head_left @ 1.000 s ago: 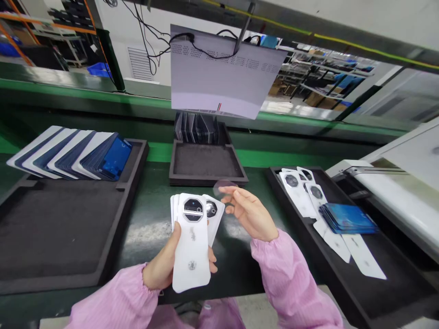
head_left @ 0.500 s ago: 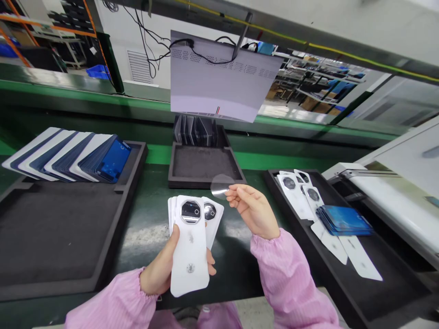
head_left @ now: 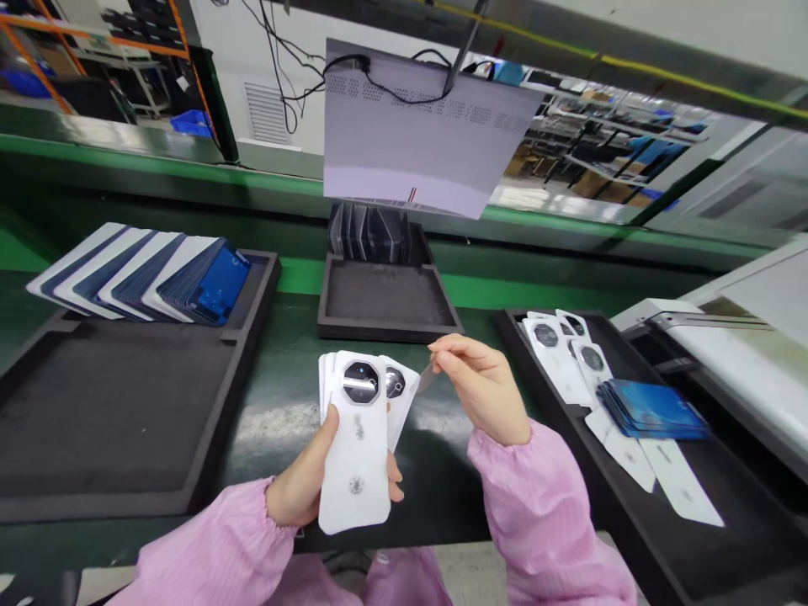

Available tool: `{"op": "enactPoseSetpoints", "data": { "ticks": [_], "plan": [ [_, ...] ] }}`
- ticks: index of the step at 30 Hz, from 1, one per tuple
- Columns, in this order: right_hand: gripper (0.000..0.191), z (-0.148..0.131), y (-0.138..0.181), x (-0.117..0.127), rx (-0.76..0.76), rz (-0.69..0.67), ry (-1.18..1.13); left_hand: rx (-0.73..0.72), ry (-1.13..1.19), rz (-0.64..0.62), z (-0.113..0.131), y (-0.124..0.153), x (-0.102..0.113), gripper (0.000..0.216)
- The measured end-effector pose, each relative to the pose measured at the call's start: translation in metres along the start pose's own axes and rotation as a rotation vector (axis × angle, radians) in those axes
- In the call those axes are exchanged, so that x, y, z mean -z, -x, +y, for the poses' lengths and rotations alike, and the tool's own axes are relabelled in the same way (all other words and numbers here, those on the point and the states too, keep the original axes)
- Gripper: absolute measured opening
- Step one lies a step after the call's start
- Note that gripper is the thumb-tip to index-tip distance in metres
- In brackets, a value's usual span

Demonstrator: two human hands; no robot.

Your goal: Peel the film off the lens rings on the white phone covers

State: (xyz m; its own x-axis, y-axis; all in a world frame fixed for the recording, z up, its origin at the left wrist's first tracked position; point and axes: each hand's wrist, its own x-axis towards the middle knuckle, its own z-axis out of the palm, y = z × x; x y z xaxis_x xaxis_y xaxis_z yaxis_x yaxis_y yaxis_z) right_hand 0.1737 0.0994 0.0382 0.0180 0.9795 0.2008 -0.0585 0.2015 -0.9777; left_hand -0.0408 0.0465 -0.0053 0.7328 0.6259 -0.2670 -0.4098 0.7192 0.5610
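Panel (head_left: 353, 454), 6 o'clock: white, black octagon, grey blotches
Film (head_left: 426, 379): pale grey
Sleeves (head_left: 534, 501): pink, fine paler stripes
Bench (head_left: 435, 497): dark green
Tray (head_left: 114, 421), 8 o'clock: charcoal
Stack (head_left: 135, 273), 9 o'clock: white and dark-blue bands, bright-blue end
Sheets (head_left: 656, 408), 4 o'clock: blue
Monitor (head_left: 417, 147), 12 o'clock: pale lilac, dark dotted rows, red tick

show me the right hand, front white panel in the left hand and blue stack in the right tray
Right hand (head_left: 487, 389): head view, middle of the hand
Front white panel (head_left: 356, 454): head view, middle of its face
Blue stack (head_left: 660, 406): head view, top sheet
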Motion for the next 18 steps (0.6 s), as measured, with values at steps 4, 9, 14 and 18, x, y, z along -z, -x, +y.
{"op": "enactPoseSetpoints", "data": {
  "ticks": [4,9,14,18],
  "plan": [
    [0.009,-0.02,-0.008,-0.007,-0.03,-0.224,0.126,0.061,0.019,-0.021,0.0,0.0,0.0,0.085],
    [0.013,-0.022,-0.022,-0.02,-0.158,-0.412,0.267,0.098,-0.011,-0.027,0.001,0.0,0.0,0.085],
    [0.014,-0.022,-0.027,-0.017,-0.18,-0.498,0.142,0.09,-0.015,-0.015,0.001,0.0,-0.002,0.084],
    [0.014,-0.023,-0.027,-0.015,-0.196,-0.49,0.064,0.105,-0.009,-0.024,0.0,0.0,-0.001,0.085]
  ]
}}
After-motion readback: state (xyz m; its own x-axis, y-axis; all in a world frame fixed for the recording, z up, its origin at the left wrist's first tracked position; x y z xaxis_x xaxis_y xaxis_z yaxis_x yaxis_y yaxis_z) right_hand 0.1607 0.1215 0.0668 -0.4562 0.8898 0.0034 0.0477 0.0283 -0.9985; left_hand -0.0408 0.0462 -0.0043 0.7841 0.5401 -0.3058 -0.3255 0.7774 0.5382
